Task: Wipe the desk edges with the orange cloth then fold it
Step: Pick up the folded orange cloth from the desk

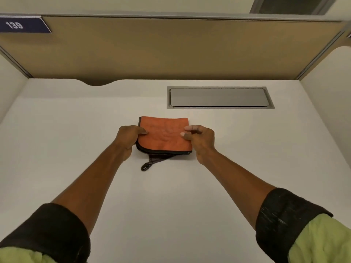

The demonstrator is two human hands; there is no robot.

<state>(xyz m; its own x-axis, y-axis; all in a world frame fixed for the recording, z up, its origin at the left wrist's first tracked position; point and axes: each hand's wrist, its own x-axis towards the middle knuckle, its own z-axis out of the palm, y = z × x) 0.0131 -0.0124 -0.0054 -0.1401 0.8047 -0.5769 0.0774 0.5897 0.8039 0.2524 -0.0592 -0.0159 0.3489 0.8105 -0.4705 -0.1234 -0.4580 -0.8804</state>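
The orange cloth (164, 134) lies folded into a small rectangle on the white desk (76, 139), near its middle. It has a dark trim along the near edge, and a dark corner with a hanging loop sticks out below it. My left hand (128, 137) pinches the cloth's left edge. My right hand (199, 139) pinches its right edge with thumb and fingertips. Both forearms reach forward from rolled dark sleeves.
A grey metal cable flap (218, 97) is set into the desk behind the cloth, to the right. A tan partition panel (171, 48) closes the back, with a blue "139" label (20, 25) at top left. White side walls stand left and right.
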